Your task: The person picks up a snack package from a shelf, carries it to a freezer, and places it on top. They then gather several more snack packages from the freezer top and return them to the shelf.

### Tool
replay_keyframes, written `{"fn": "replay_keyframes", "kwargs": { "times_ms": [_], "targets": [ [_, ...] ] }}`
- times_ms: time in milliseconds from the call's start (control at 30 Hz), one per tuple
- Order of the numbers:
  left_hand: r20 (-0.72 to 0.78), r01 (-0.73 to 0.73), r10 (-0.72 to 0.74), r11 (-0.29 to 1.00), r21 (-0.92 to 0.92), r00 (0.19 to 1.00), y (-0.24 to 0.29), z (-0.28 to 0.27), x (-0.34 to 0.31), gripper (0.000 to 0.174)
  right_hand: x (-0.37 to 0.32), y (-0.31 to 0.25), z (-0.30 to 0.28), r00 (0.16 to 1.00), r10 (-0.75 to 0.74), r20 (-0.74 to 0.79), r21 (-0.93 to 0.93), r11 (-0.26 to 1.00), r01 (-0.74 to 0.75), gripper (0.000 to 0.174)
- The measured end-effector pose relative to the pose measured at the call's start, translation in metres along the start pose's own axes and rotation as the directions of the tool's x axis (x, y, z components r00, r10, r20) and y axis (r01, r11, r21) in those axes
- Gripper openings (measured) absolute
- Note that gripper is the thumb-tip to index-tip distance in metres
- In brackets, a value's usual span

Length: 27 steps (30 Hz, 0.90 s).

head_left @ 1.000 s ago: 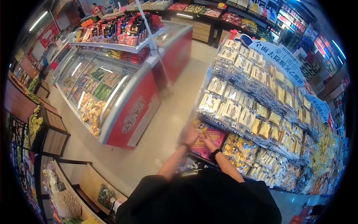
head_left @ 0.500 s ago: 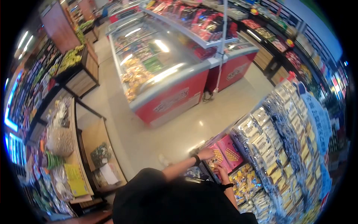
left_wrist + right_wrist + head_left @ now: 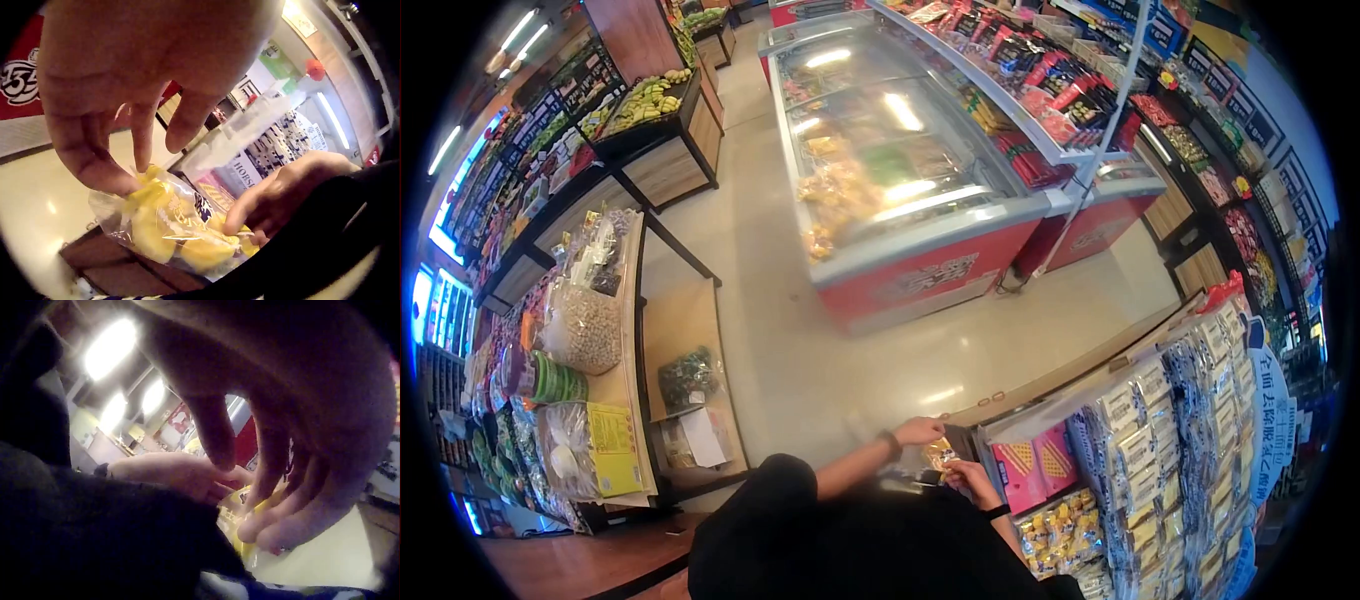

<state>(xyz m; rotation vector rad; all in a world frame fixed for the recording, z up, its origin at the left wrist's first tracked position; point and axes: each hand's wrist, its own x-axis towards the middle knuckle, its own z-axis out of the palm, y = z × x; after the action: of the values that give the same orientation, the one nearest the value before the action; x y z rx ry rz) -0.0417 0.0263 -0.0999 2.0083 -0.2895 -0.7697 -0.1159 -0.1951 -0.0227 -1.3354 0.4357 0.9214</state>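
Down at the low end of the snack display [image 3: 1160,440], just beside the pink boxes [image 3: 1035,470]. Both my hands are on one clear bag of yellow snacks [image 3: 175,225]. It is held in the air between them, in front of my body and above the pale floor [image 3: 820,370].

Left hand [image 3: 137,94]: thumb and forefinger pinch the bag's upper corner. The other fingers hang loose and slightly apart, off the film.

Right hand [image 3: 281,194]: fingers [image 3: 240,219] curled onto the opposite end of the bag, tips pressed into the plastic. How far the thumb wraps I cannot tell; the right wrist view is too dim and close.

Risks, as I judge them:
- Both grips sit at the edges only, on slick film. If either pinch slackens, the bag swings down from the other hand or drops to the floor.
- Pulling the hands apart would strain the seam, and a split would spill the pieces.
- I cannot tell whether the contents are brittle or soft. Squeezing harder with the right fingertips could crush them.
- Packets on the display are packed tight and sit close to my right forearm, so a careless elbow could knock some down.

Chest freezer [image 3: 900,170] stands well apart across the aisle, out of reach of any of this.
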Motion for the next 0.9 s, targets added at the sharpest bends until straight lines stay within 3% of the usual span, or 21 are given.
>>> {"fn": "replay_keyframes", "kwargs": {
  "times_ms": [100, 133, 167, 267, 300, 400, 500, 633, 700, 733, 800, 833, 867, 900],
  "targets": [
    [-0.149, 0.021, -0.028, 0.999, -0.047, 0.988, -0.035, -0.046, -0.022, 0.029, 0.036, -0.031, 0.046, 0.998, -0.038, 0.045, -0.050, 0.998, 0.040, 0.022],
    [-0.217, 0.006, -0.023, 0.997, -0.079, 0.976, -0.055, -0.060, -0.027, 0.029, 0.048, -0.045, 0.058, 0.990, 0.024, 0.141, -0.056, 0.998, -0.016, 0.027],
    [-0.245, 0.040, -0.044, 0.999, -0.024, 0.968, -0.057, -0.083, -0.039, 0.030, 0.065, -0.049, 0.068, 0.988, -0.038, 0.149, -0.088, 0.995, 0.051, 0.027],
    [-0.250, -0.089, -0.025, 0.897, -0.433, 0.968, -0.085, -0.128, -0.070, 0.032, 0.125, -0.060, 0.098, 0.979, -0.083, 0.185, -0.163, 0.980, 0.114, 0.026],
    [-0.263, -0.084, -0.004, 0.943, -0.322, 0.965, -0.097, -0.143, -0.076, 0.035, 0.136, -0.068, 0.111, 0.977, -0.072, 0.200, -0.184, 0.977, 0.110, 0.026],
    [-0.322, -0.112, -0.107, 0.799, -0.590, 0.941, -0.107, -0.175, -0.105, 0.036, 0.157, -0.099, 0.157, 0.985, -0.043, 0.169, -0.220, 0.972, 0.080, 0.026],
    [-0.404, -0.016, -0.178, 0.902, -0.432, 0.897, -0.118, -0.205, -0.117, 0.036, 0.169, -0.131, 0.197, 0.969, -0.057, 0.239, -0.223, 0.968, 0.112, 0.026],
    [-0.470, -0.087, -0.199, 0.850, -0.519, 0.860, -0.125, -0.245, -0.126, 0.034, 0.221, -0.158, 0.225, 0.966, -0.025, 0.259, -0.404, 0.905, 0.132, 0.024],
    [-0.568, -0.159, -0.170, 0.860, -0.484, 0.805, -0.133, -0.264, -0.116, 0.033, 0.255, -0.164, 0.235, 0.946, -0.119, 0.301, -0.481, 0.838, 0.258, 0.024],
    [-0.505, -0.153, -0.193, 0.811, -0.565, 0.842, -0.133, -0.278, -0.111, 0.033, 0.271, -0.170, 0.236, 0.931, -0.161, 0.327, -0.523, 0.790, 0.320, 0.024],
    [-0.361, -0.110, -0.230, 0.689, -0.716, 0.904, -0.086, -0.333, -0.128, 0.032, 0.271, -0.197, 0.254, 0.939, -0.199, 0.281, -0.409, 0.860, 0.305, 0.025],
    [-0.309, -0.007, -0.303, 0.704, -0.710, 0.902, -0.072, -0.358, -0.128, 0.033, 0.276, -0.209, 0.262, 0.946, -0.189, 0.263, -0.371, 0.885, 0.280, 0.025],
    [-0.353, -0.019, -0.286, 0.753, -0.658, 0.891, -0.080, -0.372, -0.121, 0.033, 0.286, -0.224, 0.270, 0.950, -0.189, 0.248, -0.329, 0.906, 0.266, 0.025],
    [-0.396, -0.026, -0.267, 0.801, -0.598, 0.879, -0.094, -0.387, -0.111, 0.034, 0.305, -0.233, 0.274, 0.937, -0.226, 0.266, -0.398, 0.860, 0.320, 0.025]
  ]
}}
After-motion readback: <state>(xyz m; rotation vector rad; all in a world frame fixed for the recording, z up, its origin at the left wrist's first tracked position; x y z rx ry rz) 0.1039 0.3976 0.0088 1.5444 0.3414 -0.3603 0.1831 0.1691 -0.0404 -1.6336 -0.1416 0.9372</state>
